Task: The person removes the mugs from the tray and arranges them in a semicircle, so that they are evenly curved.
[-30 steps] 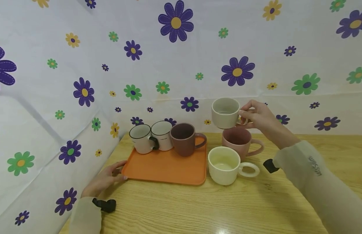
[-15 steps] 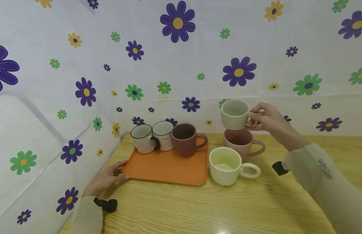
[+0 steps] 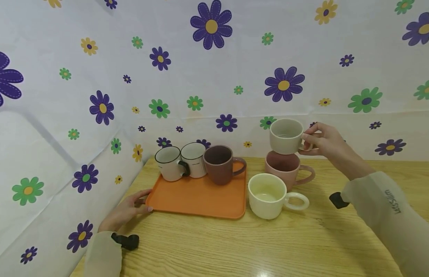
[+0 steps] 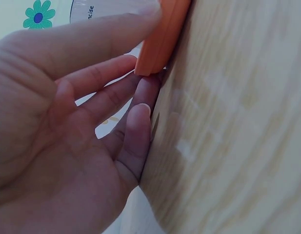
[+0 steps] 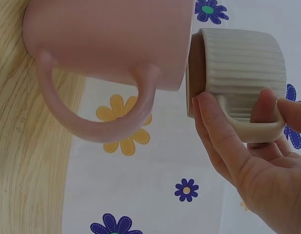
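Note:
My right hand [image 3: 326, 144] holds a ribbed off-white cup [image 3: 286, 138] upright by its handle, a finger passing through the loop in the right wrist view. The cup's brownish base [image 5: 197, 73] is just beyond the rim of a pink mug [image 5: 106, 39]; in the head view it overlaps that rim. In front of the pink mug stands a pale yellow mug [image 3: 266, 204] with a ring handle. At the lower left, my left hand [image 3: 126, 211] grips the near left corner of an orange tray [image 3: 200, 198], thumb over the edge [image 4: 162, 29] and fingers below it.
Along the tray's back stand two white mugs [image 3: 170, 169] with dark rims and a dark mauve mug [image 3: 218, 167]. The wooden table [image 3: 207, 246] meets a flower-printed cloth [image 3: 200, 77] at the back and left.
My right hand has moved the off-white cup to the right and slightly down, from the pink mug's left side to over its mouth in the head view. The left hand stays at the tray.

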`<action>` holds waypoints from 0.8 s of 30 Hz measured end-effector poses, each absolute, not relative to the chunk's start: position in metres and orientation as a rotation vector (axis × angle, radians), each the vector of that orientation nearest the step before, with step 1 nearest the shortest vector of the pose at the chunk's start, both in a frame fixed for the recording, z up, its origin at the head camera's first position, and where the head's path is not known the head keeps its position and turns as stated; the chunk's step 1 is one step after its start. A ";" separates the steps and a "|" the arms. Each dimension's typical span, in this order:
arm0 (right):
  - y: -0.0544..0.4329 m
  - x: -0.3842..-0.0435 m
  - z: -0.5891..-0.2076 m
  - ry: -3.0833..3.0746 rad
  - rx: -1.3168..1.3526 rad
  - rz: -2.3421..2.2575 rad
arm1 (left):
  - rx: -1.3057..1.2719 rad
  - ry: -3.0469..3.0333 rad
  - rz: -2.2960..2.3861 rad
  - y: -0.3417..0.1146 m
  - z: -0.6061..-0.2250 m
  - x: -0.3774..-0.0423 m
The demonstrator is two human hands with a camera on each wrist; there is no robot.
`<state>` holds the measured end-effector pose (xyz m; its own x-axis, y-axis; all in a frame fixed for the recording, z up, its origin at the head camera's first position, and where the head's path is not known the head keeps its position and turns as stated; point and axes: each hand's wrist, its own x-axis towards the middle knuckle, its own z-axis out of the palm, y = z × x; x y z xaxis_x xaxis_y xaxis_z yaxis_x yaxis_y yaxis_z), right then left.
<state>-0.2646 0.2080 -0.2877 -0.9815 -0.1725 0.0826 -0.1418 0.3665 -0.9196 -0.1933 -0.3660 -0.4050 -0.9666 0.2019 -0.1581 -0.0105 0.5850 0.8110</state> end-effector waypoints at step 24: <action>0.241 -0.264 -0.296 2.618 -0.252 -1.722 | 0.186 2.601 1.312 -0.367 -0.407 -0.194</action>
<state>-0.2645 0.2410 -0.2963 -0.9872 -0.1321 0.0894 -0.1344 0.3871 -0.9122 -0.1945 -0.3668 -0.4068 -0.9674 0.2115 -0.1397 0.0134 0.5932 0.8049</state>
